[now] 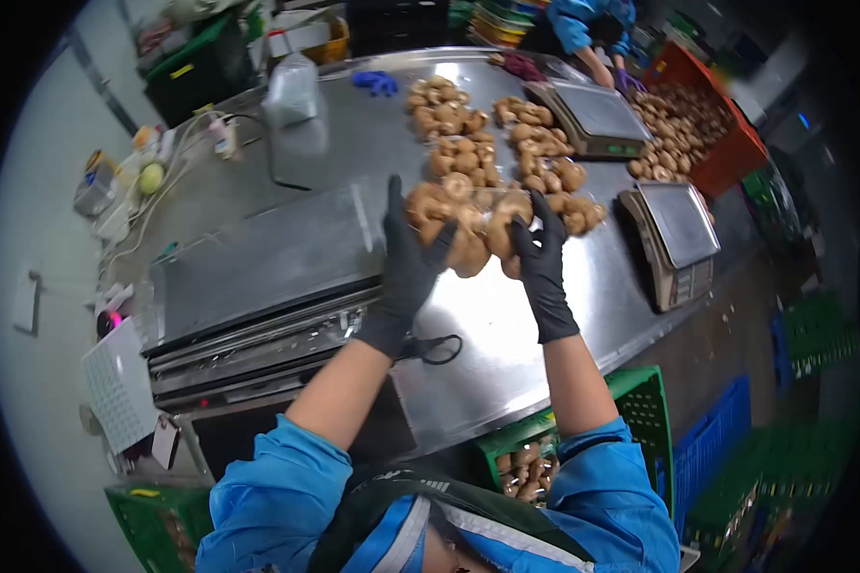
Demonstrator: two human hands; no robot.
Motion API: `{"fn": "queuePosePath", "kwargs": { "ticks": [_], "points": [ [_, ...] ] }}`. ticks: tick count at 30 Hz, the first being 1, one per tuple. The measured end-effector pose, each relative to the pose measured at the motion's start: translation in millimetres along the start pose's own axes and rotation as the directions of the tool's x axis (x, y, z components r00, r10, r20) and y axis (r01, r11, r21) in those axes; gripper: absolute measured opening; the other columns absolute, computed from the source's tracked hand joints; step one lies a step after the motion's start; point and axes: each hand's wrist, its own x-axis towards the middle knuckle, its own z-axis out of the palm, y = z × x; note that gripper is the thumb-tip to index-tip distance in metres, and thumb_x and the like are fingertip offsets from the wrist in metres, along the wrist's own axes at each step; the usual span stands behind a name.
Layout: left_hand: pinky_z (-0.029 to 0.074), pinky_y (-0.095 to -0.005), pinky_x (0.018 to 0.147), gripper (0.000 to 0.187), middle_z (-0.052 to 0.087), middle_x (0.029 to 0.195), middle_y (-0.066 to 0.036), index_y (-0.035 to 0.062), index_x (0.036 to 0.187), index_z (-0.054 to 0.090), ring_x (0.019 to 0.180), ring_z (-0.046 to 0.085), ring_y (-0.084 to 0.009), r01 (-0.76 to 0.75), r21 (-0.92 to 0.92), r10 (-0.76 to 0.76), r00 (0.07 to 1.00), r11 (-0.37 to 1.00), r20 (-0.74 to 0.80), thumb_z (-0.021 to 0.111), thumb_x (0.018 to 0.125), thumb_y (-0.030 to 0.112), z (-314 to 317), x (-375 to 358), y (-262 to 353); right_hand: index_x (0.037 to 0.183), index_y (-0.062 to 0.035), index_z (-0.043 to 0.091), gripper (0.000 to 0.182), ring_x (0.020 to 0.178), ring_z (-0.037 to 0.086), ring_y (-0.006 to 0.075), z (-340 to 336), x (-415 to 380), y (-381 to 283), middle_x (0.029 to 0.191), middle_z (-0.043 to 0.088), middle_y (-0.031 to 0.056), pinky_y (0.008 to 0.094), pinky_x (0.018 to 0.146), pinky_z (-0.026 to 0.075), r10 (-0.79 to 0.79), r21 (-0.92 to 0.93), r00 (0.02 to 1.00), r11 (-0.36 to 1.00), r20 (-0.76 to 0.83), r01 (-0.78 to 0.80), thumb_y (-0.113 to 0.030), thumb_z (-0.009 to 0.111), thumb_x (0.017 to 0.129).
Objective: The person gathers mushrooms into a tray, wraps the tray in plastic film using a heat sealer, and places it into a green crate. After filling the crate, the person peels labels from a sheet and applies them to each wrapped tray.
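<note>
My left hand [413, 263], in a black glove, grips the left side of a cluster of brown mushrooms [468, 250], its thumb laid across them. At the right side, my right hand [543, 263], also gloved in black, holds the same cluster with thumb and fingers bent. The mushrooms are raised above the steel table [473, 329], and something clear like plastic glints among them; I cannot make out whether it is a tray or a bag. Just beyond my hands lie two rows of mushroom portions [463, 153], partly hidden by the held ones.
Two scales [678, 224] [597, 115] stand at right. Mushrooms spill from a tilted orange crate [726, 143] near another person's purple-gloved hand [628, 80]. A sealing machine with a flat plate [268, 258] is at left. A green crate [645, 401] with mushrooms stands below the table edge.
</note>
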Motion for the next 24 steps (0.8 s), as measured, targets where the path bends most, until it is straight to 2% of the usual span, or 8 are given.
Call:
{"fn": "queuePosePath", "kwargs": {
  "ticks": [5,12,14,16,18,19,21,24],
  "points": [
    [0.033,-0.0340,0.097,0.056,0.039,0.125,-0.016,0.0038,0.127,0.033,0.115,0.040,-0.0253,0.204,-0.008,-0.204,0.979,0.979,0.022,0.058,0.084,0.029,-189,42,-47,0.127,0.0012,0.033,0.075,0.116,0.035,0.0325,167,-17,-22,0.123,0.035,0.0225,0.0365,0.096,0.033,-0.016,0.070,0.962,0.998,0.274,-0.003,-0.036,0.067,0.073],
    [0.032,-0.0334,0.097,0.059,0.037,0.129,-0.019,0.0021,0.131,0.027,0.120,0.036,-0.0281,0.564,0.092,-0.572,0.810,0.820,0.132,0.053,0.086,0.030,-322,22,-94,0.128,-0.0014,0.036,0.079,0.106,0.049,0.0348,249,-63,-63,0.109,0.048,0.0251,0.0388,0.089,0.040,0.166,-0.427,0.847,0.901,0.504,0.078,-0.049,0.064,0.071],
    [0.032,-0.0314,0.097,0.052,0.038,0.127,-0.016,0.0084,0.134,0.026,0.116,0.039,-0.0231,0.343,0.393,-0.443,0.874,0.853,0.199,0.045,0.090,0.027,-337,15,-86,0.131,-0.0068,0.036,0.073,0.105,0.050,0.0325,228,-58,-58,0.107,0.051,0.0233,0.0363,0.087,0.041,0.187,-0.202,0.805,0.976,0.563,-0.085,-0.042,0.064,0.073],
    [0.036,-0.0328,0.092,0.051,0.044,0.123,-0.014,0.0097,0.133,0.031,0.111,0.044,-0.0229,0.116,0.393,-0.199,0.964,0.912,0.178,0.049,0.087,0.024,-371,6,-42,0.130,-0.0091,0.038,0.063,0.094,0.056,0.0257,180,-57,-69,0.100,0.056,0.0176,0.0320,0.080,0.044,0.011,-0.034,0.759,0.999,0.651,0.014,-0.033,0.062,0.078],
    [0.040,-0.0353,0.086,0.044,0.058,0.098,-0.007,0.0160,0.123,0.045,0.097,0.053,-0.0232,-0.437,0.704,-0.305,0.682,0.559,0.665,0.054,0.080,0.019,-423,7,-10,0.127,-0.0124,0.043,0.054,0.080,0.058,0.0218,133,-40,-45,0.085,0.060,0.0103,0.0313,0.071,0.045,0.007,-0.307,0.597,0.862,0.802,0.403,-0.023,0.061,0.078],
    [0.040,-0.0353,0.086,0.044,0.058,0.098,-0.007,0.0160,0.123,0.045,0.097,0.053,-0.0232,-0.432,0.709,-0.310,0.684,0.557,0.660,0.054,0.080,0.019,-435,6,-3,0.125,-0.0157,0.046,0.051,0.074,0.058,0.0223,115,-32,-35,0.078,0.059,0.0085,0.0326,0.067,0.045,-0.064,-0.293,0.498,0.741,0.865,0.604,-0.023,0.061,0.077],
    [0.040,-0.0316,0.079,0.043,0.056,0.082,0.000,0.0235,0.120,0.047,0.083,0.054,-0.0158,-0.837,0.416,-0.225,0.355,0.356,0.907,0.050,0.078,0.014,-448,-2,4,0.123,-0.0191,0.048,0.049,0.068,0.057,0.0228,109,-34,-29,0.072,0.058,0.0066,0.0340,0.063,0.045,-0.101,-0.249,0.376,0.592,0.921,0.767,-0.023,0.060,0.076],
    [0.039,-0.0299,0.079,0.040,0.054,0.076,0.001,0.0259,0.117,0.049,0.077,0.054,-0.0144,-0.896,0.300,-0.074,0.292,0.327,0.953,0.045,0.079,0.012,-425,-2,-12,0.117,-0.0262,0.052,0.041,0.057,0.055,0.0253,126,-36,-49,0.064,0.055,0.0061,0.0363,0.050,0.043,-0.200,0.036,0.014,0.243,0.980,0.969,-0.025,0.056,0.075]
  ]
}}
